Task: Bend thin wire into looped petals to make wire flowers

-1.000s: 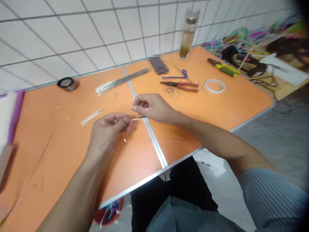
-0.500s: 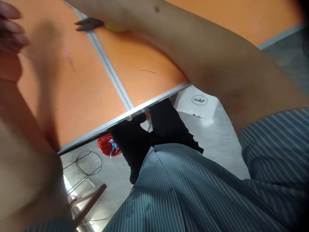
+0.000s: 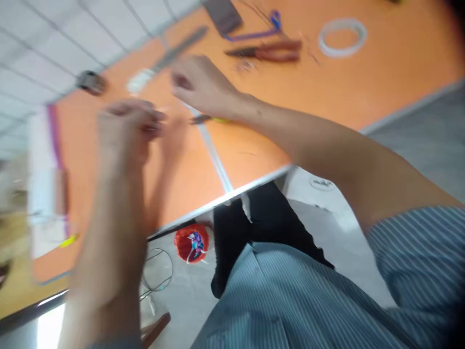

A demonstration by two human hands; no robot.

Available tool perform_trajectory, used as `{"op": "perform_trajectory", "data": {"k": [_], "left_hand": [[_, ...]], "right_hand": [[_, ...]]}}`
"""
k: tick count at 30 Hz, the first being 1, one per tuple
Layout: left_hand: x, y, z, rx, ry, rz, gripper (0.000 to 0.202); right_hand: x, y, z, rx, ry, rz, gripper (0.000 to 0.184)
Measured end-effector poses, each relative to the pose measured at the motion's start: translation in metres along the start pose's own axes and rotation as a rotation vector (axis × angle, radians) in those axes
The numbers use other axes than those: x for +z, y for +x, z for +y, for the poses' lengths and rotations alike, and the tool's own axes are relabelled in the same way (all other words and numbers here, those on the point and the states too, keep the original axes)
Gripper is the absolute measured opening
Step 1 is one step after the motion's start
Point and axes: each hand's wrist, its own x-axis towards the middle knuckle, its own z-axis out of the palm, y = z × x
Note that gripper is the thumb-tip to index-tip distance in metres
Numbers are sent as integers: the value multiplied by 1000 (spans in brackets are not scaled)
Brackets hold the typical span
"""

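The picture is smeared by motion. My left hand (image 3: 127, 126) hovers over the orange table (image 3: 327, 92) at the left, its fingers curled together; nothing in them can be made out. My right hand (image 3: 199, 85) is a little further back and to the right, fingers also curled in a loose pinch. Under my right wrist a small tool with a yellow handle (image 3: 212, 119) lies on the table beside the metal seam (image 3: 218, 160). The thin wire seen earlier does not show in the blur.
Red-handled pliers (image 3: 269, 51), a white tape ring (image 3: 343, 36), a purple cord (image 3: 261, 31), a dark flat device (image 3: 222, 14), a silver wire bundle (image 3: 170, 53) and a black tape roll (image 3: 90, 82) lie further back. A red bag (image 3: 191, 242) and a wire hoop (image 3: 158, 271) are on the floor.
The view swung down to my lap and back up to the table, now tilted. Both hands stay close together over the seam; a yellow-handled tool now lies under my right wrist.
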Motion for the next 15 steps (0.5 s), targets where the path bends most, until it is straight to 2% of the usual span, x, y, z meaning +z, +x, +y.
{"op": "perform_trajectory", "data": {"k": [2, 5, 10, 15], "left_hand": [[0, 11, -5, -17, -131, -14, 23], [5, 27, -20, 32, -294, -165, 21], [10, 26, -35, 46, -381, -281, 16], [8, 17, -31, 70, -339, -319, 16]], "right_hand": [[-10, -15, -5, 27, -68, -20, 23], [-13, -22, 1, 84, 2, 27, 6], [-9, -23, -6, 154, 196, -15, 9], [-6, -29, -20, 200, 232, -90, 6]]}}
